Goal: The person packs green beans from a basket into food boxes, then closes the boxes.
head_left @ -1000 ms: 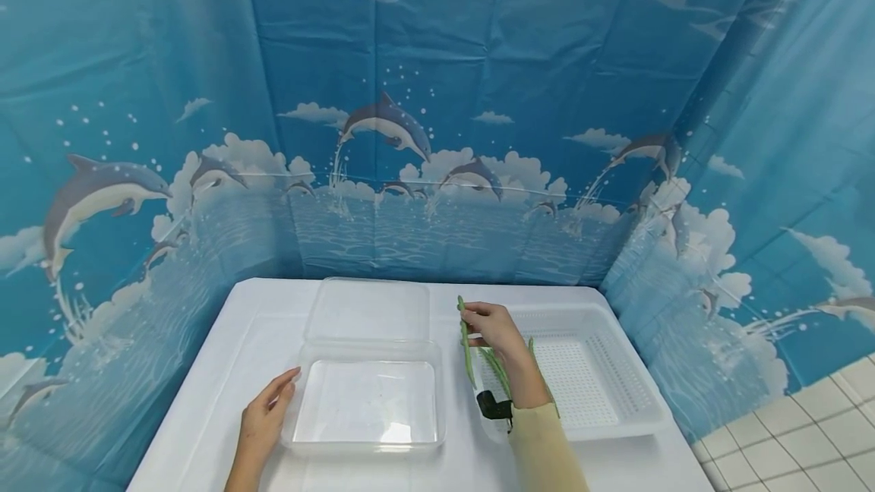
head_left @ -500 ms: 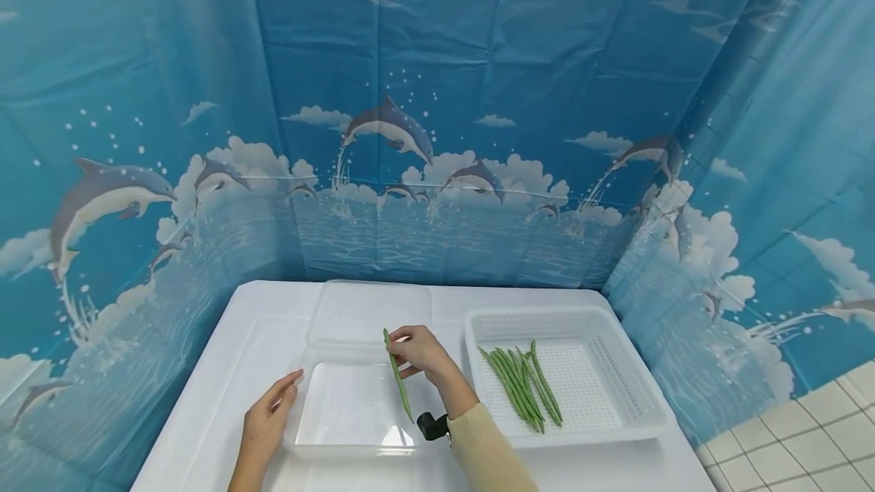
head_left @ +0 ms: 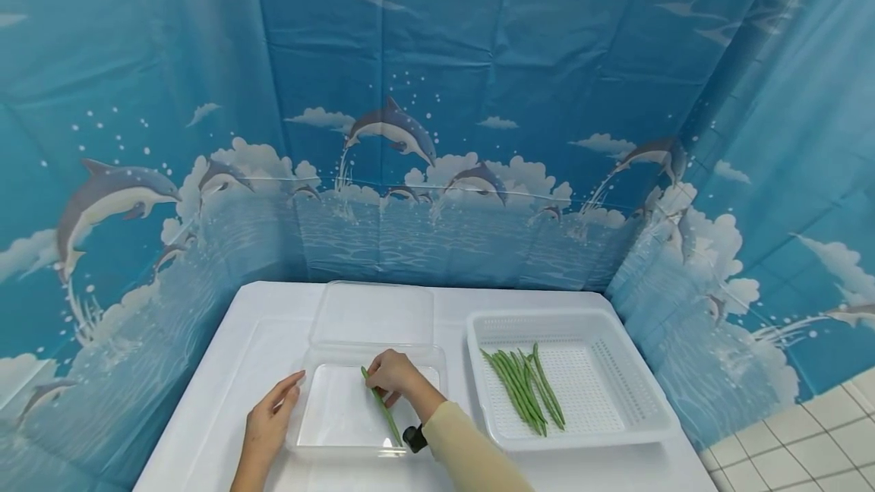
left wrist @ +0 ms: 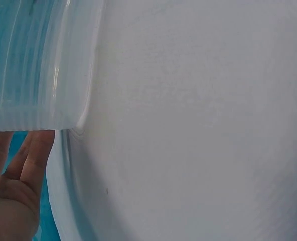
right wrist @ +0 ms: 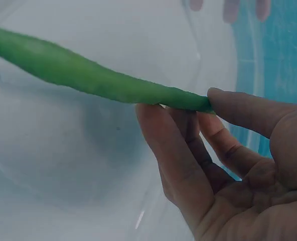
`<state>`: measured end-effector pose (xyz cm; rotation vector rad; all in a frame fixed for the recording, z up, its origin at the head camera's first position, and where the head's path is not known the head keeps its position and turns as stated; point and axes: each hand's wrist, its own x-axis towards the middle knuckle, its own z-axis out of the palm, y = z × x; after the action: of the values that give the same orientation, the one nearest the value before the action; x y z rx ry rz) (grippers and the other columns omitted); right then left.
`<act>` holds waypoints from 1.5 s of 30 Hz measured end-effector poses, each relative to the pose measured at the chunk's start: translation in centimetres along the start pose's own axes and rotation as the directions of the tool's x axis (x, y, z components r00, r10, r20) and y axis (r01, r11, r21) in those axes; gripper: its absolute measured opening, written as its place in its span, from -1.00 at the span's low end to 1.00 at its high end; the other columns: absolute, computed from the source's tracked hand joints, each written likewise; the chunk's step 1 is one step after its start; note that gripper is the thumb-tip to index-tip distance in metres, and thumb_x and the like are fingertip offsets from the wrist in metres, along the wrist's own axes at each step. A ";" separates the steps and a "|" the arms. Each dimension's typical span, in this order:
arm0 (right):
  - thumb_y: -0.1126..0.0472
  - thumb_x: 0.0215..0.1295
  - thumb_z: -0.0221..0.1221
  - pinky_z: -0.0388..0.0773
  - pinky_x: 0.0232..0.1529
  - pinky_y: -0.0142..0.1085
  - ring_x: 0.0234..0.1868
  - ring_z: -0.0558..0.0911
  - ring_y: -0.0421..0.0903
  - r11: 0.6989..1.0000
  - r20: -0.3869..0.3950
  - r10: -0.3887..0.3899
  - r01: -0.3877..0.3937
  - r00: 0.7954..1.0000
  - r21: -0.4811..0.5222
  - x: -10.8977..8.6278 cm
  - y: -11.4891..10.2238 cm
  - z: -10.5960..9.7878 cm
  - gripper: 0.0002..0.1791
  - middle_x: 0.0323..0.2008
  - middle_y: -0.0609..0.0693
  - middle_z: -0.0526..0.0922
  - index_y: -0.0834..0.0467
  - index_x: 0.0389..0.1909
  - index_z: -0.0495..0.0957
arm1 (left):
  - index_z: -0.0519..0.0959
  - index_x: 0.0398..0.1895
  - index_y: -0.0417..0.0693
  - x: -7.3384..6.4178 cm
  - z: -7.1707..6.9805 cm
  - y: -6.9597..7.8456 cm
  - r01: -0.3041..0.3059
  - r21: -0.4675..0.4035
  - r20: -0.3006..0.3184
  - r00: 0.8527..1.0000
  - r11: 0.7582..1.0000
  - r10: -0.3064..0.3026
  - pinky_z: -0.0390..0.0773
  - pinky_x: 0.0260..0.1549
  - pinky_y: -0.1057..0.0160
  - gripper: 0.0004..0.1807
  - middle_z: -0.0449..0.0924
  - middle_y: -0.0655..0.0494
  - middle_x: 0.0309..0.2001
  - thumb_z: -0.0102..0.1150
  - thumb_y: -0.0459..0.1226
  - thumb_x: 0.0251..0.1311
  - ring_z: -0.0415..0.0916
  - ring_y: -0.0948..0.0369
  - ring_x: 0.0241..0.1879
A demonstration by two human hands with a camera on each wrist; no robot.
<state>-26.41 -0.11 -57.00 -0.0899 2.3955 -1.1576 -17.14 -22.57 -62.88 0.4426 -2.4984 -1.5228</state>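
My right hand (head_left: 395,376) pinches a single green bean (head_left: 384,414) between thumb and fingers, low over the clear plastic box (head_left: 321,448). The right wrist view shows the green bean (right wrist: 88,75) close up, its thin end at the fingertips. Whether the bean touches the box floor I cannot tell. My left hand (head_left: 268,424) is at the box's left side, fingers extended; in the left wrist view the fingers of the left hand (left wrist: 18,186) reach the box wall (left wrist: 33,75). Several more green beans (head_left: 522,393) lie together in a white perforated basket (head_left: 649,443) to the right.
A clear flat lid (head_left: 376,310) lies behind the box on the white table (head_left: 205,370). The basket's rim stands a little to the right of the box. A blue dolphin-print curtain (head_left: 410,241) hangs behind and at the sides.
From the basket, my right hand has carried the bean leftward and down over the clear box. My left hand has stayed beside the box.
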 end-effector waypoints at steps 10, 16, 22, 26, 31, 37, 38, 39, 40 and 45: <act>0.43 0.24 0.42 0.84 -0.48 -0.17 -0.51 0.76 -0.04 0.997 0.011 0.039 -0.038 0.999 -0.062 0.1 0.2 0.5 -0.87 -0.55 0.09 0.69 0.23 -0.40 0.65 | 0.57 0.41 -0.01 0.2 0.1 -0.2 -0.006 0.011 -0.003 1.000 1.000 0.006 0.49 0.40 -0.32 -0.52 0.48 -0.10 0.50 0.05 0.01 0.63 0.35 -0.24 0.53; 0.45 0.22 0.40 0.86 -0.40 -0.15 -0.49 0.76 -0.02 0.998 0.006 0.045 -0.045 0.999 -0.052 0.0 0.3 0.1 -0.85 -0.53 0.15 0.72 0.23 -0.46 0.65 | 0.57 0.41 0.00 0.2 0.1 -0.2 0.000 0.009 -0.004 1.000 1.000 0.001 0.50 0.40 -0.31 -0.53 0.48 -0.11 0.50 0.05 -0.01 0.63 0.36 -0.24 0.53; 0.46 0.25 0.37 0.88 -0.30 -0.10 -0.48 0.77 0.00 0.999 0.002 0.047 -0.047 0.999 -0.026 -0.2 0.2 -0.3 -0.86 -0.50 0.20 0.74 0.25 -0.47 0.66 | 0.58 0.41 0.00 0.1 0.2 -0.1 -0.003 0.008 -0.016 1.000 1.000 0.004 0.50 0.40 -0.30 -0.54 0.49 -0.10 0.49 0.05 -0.02 0.63 0.37 -0.23 0.52; 0.43 0.27 0.38 0.87 -0.33 -0.14 -0.51 0.78 -0.01 1.000 0.000 0.016 -0.016 1.000 -0.019 -0.2 0.1 -0.9 -0.86 -0.53 0.18 0.75 0.25 -0.47 0.67 | 0.58 0.40 -0.02 0.1 0.2 -0.1 -0.007 0.005 -0.021 1.000 1.000 0.008 0.50 0.40 -0.31 -0.56 0.50 -0.12 0.48 0.06 -0.05 0.63 0.37 -0.24 0.52; 0.36 0.34 0.36 0.85 -0.38 -0.24 -0.54 0.72 -0.12 0.995 0.028 -0.026 0.023 0.999 0.097 -0.6 -0.2 -2.8 -0.93 -0.49 0.12 0.76 0.25 -0.35 0.69 | 0.57 0.40 -0.03 0.1 0.1 -0.1 -0.006 0.017 -0.015 1.000 1.000 0.007 0.50 0.39 -0.31 -0.53 0.50 -0.12 0.49 0.04 -0.01 0.64 0.38 -0.23 0.52; 0.26 0.42 0.31 0.86 -0.31 -0.26 -0.48 0.72 -0.17 0.961 0.058 -0.075 0.057 0.995 0.270 -1.6 -0.1 -6.7 -0.87 -0.40 0.12 0.75 0.28 -0.17 0.69 | 0.58 0.40 -0.01 -0.1 0.1 0.0 -0.010 0.032 -0.030 1.000 0.999 0.011 0.52 0.37 -0.29 -0.52 0.51 -0.10 0.48 0.03 0.02 0.63 0.39 -0.23 0.50; 0.24 0.44 0.30 0.86 -0.29 -0.26 -0.46 0.73 -0.17 0.956 0.054 -0.080 0.061 0.995 0.287 -1.8 0.1 -7.5 -0.84 -0.38 0.12 0.75 0.28 -0.14 0.69 | 0.58 0.40 -0.01 -0.1 0.1 0.0 -0.014 0.032 -0.034 0.999 0.999 0.015 0.52 0.36 -0.29 -0.53 0.51 -0.10 0.47 0.04 0.01 0.63 0.40 -0.23 0.50; 0.23 0.45 0.29 0.86 -0.27 -0.25 -0.43 0.75 -0.17 0.952 0.046 -0.082 0.065 0.996 0.299 -2.1 0.2 -8.3 -0.82 -0.37 0.12 0.75 0.29 -0.11 0.68 | 0.59 0.39 0.00 -0.1 0.2 0.1 -0.014 0.034 -0.035 0.999 0.999 0.015 0.52 0.36 -0.28 -0.53 0.52 -0.09 0.47 0.05 0.01 0.63 0.41 -0.23 0.50; 0.21 0.46 0.28 0.87 -0.25 -0.24 -0.41 0.76 -0.16 0.949 0.037 -0.082 0.067 0.996 0.309 -2.4 0.4 -9.1 -0.80 -0.34 0.12 0.75 0.29 -0.08 0.68 | 0.59 0.39 -0.01 0.0 0.2 0.1 -0.017 0.033 -0.033 0.999 0.999 0.018 0.52 0.35 -0.29 -0.53 0.51 -0.10 0.47 0.05 0.01 0.63 0.41 -0.24 0.49; 0.19 0.53 0.22 0.87 -0.15 -0.19 -0.30 0.79 -0.12 0.934 -0.032 -0.066 0.073 0.997 0.350 -4.0 2.0 -12.8 -0.72 -0.25 0.15 0.76 0.32 0.05 0.65 | 0.57 0.41 -0.02 0.1 0.0 -0.1 -0.011 0.037 -0.011 1.000 0.999 0.011 0.51 0.36 -0.31 -0.52 0.49 -0.12 0.49 0.03 0.01 0.63 0.38 -0.25 0.50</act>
<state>-28.23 11.43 -50.16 -0.0463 2.1766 -1.6076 -17.25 -22.63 -63.01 0.4416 -2.5198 -1.4680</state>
